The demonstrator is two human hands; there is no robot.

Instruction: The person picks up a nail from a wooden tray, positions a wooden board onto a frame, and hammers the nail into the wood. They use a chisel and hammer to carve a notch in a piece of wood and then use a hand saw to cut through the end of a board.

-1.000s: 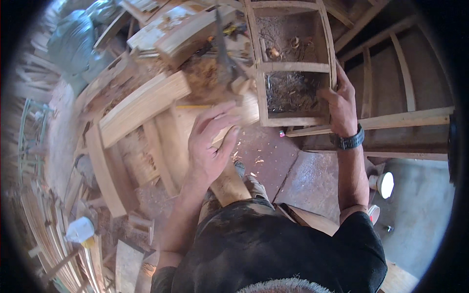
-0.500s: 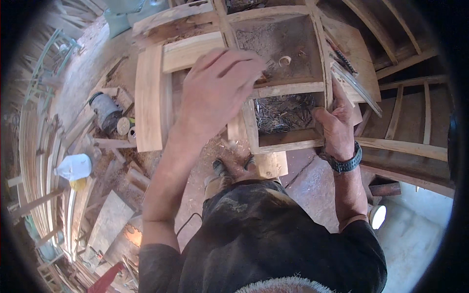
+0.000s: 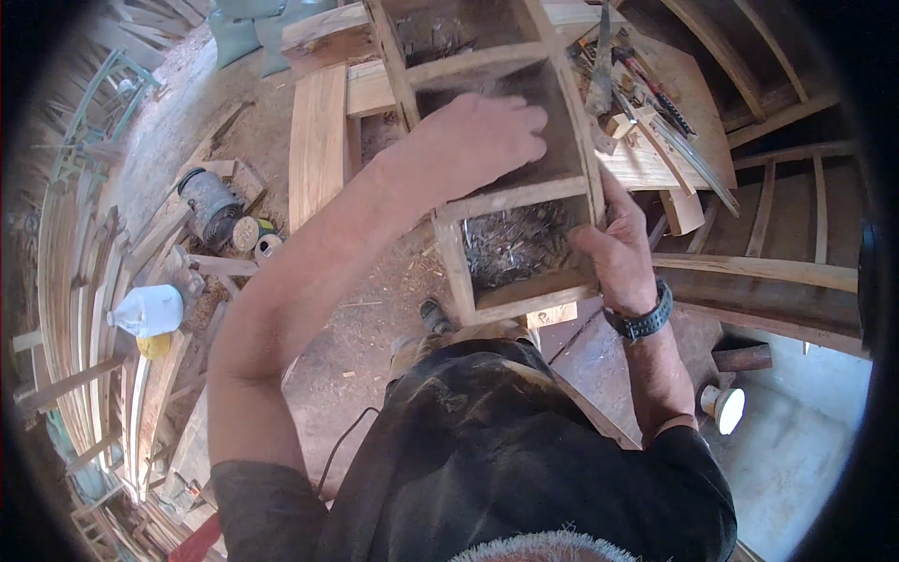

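Here the right grip is pinching the divided wooden box to its left, under the curled left grip, whose hold is impossible to tell, and level support is probably helping contain the nails.

From where I'm standing, pale light is washing the floor at upper left, while the wooden framework at right is sitting in brown shadow. A white bucket is glaring. The left hand is blurring softly, edges are bending toward the rim, and black is swallowing the corners.
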